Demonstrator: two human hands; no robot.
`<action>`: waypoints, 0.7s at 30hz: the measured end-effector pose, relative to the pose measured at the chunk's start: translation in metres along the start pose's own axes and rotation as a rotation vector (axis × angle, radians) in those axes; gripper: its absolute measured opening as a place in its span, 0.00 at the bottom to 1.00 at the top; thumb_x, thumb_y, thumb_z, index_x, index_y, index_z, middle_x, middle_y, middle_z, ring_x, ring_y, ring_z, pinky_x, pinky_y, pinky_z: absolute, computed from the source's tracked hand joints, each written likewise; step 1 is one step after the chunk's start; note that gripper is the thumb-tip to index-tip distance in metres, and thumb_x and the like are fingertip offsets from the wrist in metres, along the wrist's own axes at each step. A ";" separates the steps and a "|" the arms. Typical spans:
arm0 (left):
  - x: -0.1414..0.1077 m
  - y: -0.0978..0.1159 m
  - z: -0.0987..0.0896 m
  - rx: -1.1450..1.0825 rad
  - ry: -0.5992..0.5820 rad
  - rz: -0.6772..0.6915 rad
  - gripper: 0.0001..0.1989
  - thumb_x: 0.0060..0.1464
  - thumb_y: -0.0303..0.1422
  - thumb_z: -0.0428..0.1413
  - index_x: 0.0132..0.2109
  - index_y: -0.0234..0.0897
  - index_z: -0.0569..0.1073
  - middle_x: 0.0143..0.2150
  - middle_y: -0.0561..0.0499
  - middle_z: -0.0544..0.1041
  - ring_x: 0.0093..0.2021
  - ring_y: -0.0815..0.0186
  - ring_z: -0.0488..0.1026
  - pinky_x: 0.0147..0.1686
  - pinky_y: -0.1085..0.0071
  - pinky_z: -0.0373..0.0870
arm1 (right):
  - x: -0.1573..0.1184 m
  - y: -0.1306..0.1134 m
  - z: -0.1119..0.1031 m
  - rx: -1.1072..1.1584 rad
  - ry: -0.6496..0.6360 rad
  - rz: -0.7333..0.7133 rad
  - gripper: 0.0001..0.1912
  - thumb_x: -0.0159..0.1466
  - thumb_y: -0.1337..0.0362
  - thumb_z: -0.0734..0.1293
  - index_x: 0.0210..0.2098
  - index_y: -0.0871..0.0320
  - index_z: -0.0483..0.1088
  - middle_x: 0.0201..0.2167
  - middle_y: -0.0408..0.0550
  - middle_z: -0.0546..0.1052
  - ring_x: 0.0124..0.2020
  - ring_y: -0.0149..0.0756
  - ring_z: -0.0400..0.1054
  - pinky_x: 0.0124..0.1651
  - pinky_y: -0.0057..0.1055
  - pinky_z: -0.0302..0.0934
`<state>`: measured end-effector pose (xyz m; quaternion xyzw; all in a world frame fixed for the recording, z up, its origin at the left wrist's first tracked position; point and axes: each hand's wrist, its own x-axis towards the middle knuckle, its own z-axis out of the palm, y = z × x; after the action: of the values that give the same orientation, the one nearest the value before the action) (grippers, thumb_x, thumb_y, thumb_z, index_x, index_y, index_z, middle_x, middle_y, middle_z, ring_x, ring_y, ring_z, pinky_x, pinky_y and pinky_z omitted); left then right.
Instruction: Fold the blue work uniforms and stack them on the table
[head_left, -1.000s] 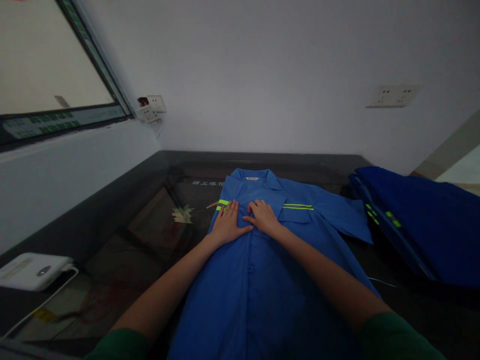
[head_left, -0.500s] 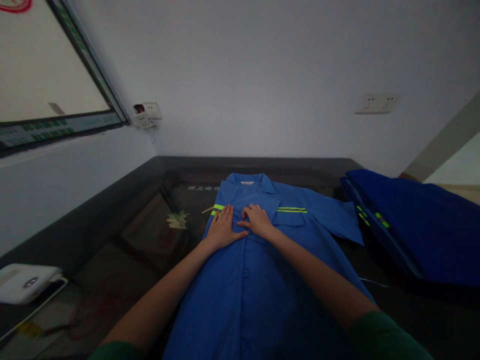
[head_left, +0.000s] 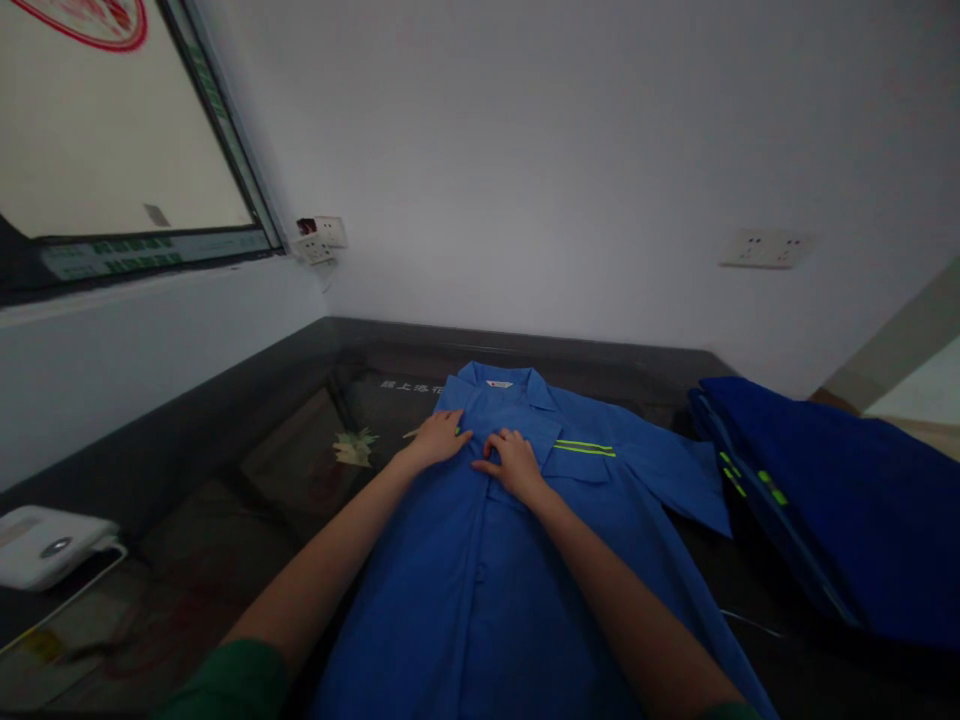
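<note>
A blue work shirt with yellow-green stripes lies front up on the dark table, its collar toward the wall and one short sleeve spread to the right. My left hand is at the left chest edge of the shirt, fingers bent over the cloth and a bit of the bright stripe showing beside them. Over the middle of the chest is my right hand, its thumb and index finger curved toward each other with a gap between them. No object shows between those fingers.
Folded darker blue garments are stacked at the right of the table. A white device with a cable sits at the left edge. Sockets are on the wall behind, and a thin cable lies right of the shirt.
My left hand has gone from lying flat on the chest to the shirt's left edge, its fingers now bent. My right hand stays nearly in place. The camera view has shifted slightly.
</note>
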<state>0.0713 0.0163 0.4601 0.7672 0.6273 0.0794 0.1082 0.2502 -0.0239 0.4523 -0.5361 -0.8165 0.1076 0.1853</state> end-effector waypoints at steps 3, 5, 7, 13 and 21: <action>0.029 0.009 0.006 0.018 0.064 -0.080 0.31 0.63 0.45 0.44 0.68 0.32 0.55 0.69 0.36 0.54 0.69 0.51 0.50 0.64 0.57 0.50 | 0.000 -0.001 -0.001 0.008 0.009 -0.005 0.14 0.58 0.50 0.71 0.35 0.54 0.71 0.40 0.46 0.71 0.46 0.40 0.62 0.42 0.32 0.50; 0.043 0.013 0.013 0.018 0.086 -0.119 0.31 0.64 0.45 0.41 0.69 0.36 0.53 0.71 0.39 0.50 0.70 0.51 0.47 0.65 0.54 0.47 | 0.000 -0.001 0.000 0.016 0.013 -0.005 0.14 0.58 0.51 0.71 0.35 0.54 0.72 0.41 0.46 0.71 0.46 0.40 0.62 0.42 0.32 0.50; 0.053 0.011 0.017 0.021 0.096 -0.162 0.31 0.63 0.48 0.38 0.69 0.44 0.52 0.72 0.45 0.48 0.70 0.52 0.45 0.66 0.51 0.44 | 0.000 -0.001 0.001 0.027 0.019 0.004 0.13 0.58 0.51 0.71 0.34 0.54 0.72 0.41 0.46 0.71 0.45 0.39 0.62 0.43 0.32 0.50; 0.074 -0.011 0.015 0.021 0.082 -0.307 0.35 0.60 0.55 0.33 0.70 0.50 0.48 0.73 0.50 0.42 0.71 0.52 0.40 0.66 0.45 0.38 | 0.001 -0.001 0.002 0.055 0.025 0.018 0.12 0.58 0.53 0.72 0.33 0.54 0.72 0.40 0.45 0.71 0.45 0.39 0.63 0.42 0.32 0.50; 0.100 -0.046 0.007 0.029 0.182 -0.430 0.30 0.63 0.47 0.35 0.69 0.47 0.52 0.72 0.47 0.48 0.71 0.46 0.40 0.64 0.39 0.36 | 0.000 -0.002 0.000 0.069 0.024 0.003 0.12 0.59 0.53 0.71 0.33 0.54 0.71 0.39 0.45 0.71 0.45 0.40 0.63 0.43 0.32 0.51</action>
<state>0.0493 0.1228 0.4400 0.6071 0.7845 0.1144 0.0545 0.2485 -0.0245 0.4529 -0.5316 -0.8094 0.1297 0.2133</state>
